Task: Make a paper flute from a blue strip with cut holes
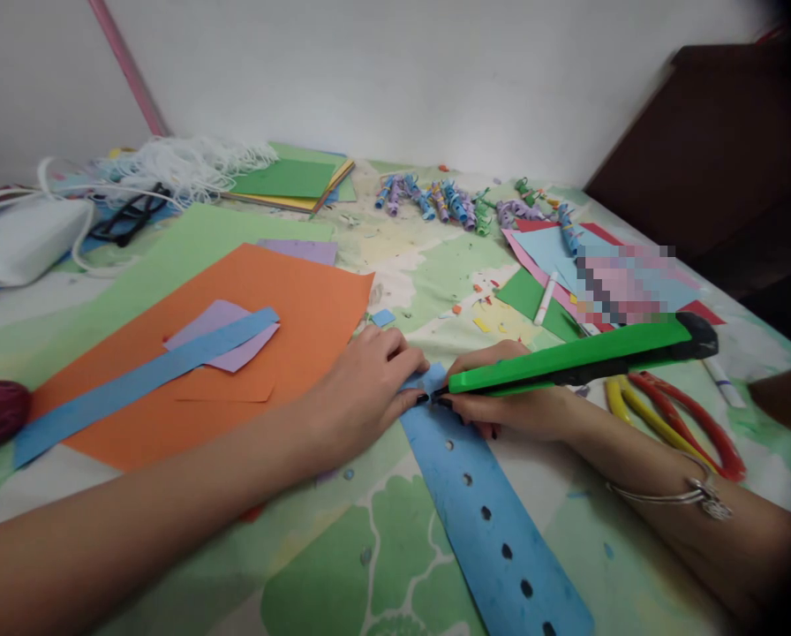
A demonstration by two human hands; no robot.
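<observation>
A blue paper strip with a row of small round holes runs from the front edge up to both hands. My left hand has its fingers curled and pressed down on the far end of the strip. In my right hand is a green box cutter, its black tip down at the paper close to my left thumb. The fingers of my right hand are closed round the cutter's front end. The blade itself is too small to make out.
Orange paper lies left with a narrow blue strip across it. Red-and-yellow tool handles rest beside my right wrist. Rolled paper pieces, white string, a white marker and black glasses lie farther back.
</observation>
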